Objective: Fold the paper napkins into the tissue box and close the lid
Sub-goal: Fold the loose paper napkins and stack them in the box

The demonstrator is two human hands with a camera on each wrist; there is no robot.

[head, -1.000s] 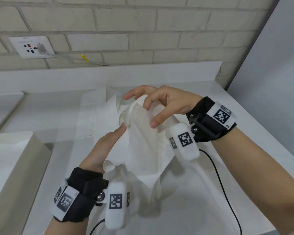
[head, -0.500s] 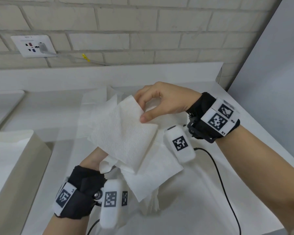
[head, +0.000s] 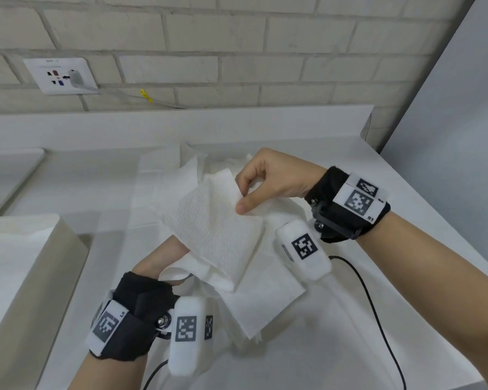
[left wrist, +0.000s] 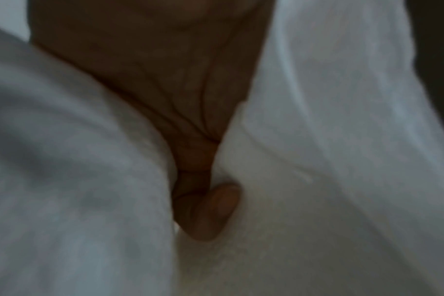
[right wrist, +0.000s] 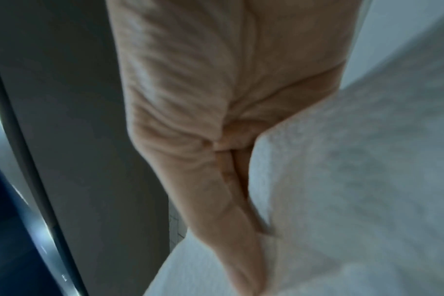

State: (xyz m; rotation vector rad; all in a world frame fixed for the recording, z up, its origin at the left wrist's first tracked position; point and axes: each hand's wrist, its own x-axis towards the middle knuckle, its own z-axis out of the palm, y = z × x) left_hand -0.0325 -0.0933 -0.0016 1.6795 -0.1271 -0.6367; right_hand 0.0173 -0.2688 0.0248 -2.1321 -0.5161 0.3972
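A: What does the right hand [head: 276, 178] have hold of?

B: A folded paper napkin [head: 214, 229]. The thumb and the curled fingers pinch its upper right corner; the thumb tip lies on the top face, the fingers go behind the edge. In the right wrist view the thumb [right wrist: 231, 200] lies long and flat against the same white sheet.

A: And the left hand [head: 161, 254]?

B: It sits under the napkin's lower left part, mostly covered by it. The left wrist view shows its fingers curled, a fingertip [left wrist: 210, 210] pressed into a crease, with paper bunched on both sides. So it grips the napkin from below.

A: Where is the napkin relative to the fingers?

B: It spans between the two hands, raised off the counter [head: 350, 347]. A second, looser layer hangs below the right thumb, toward the left wrist.

A: And the tissue box [head: 37, 277]?

B: Left of the left hand, apart from it, lid off, white paper lying in it. More loose napkins [head: 166, 181] lie beyond the fingertips, toward the brick wall [head: 265, 52].
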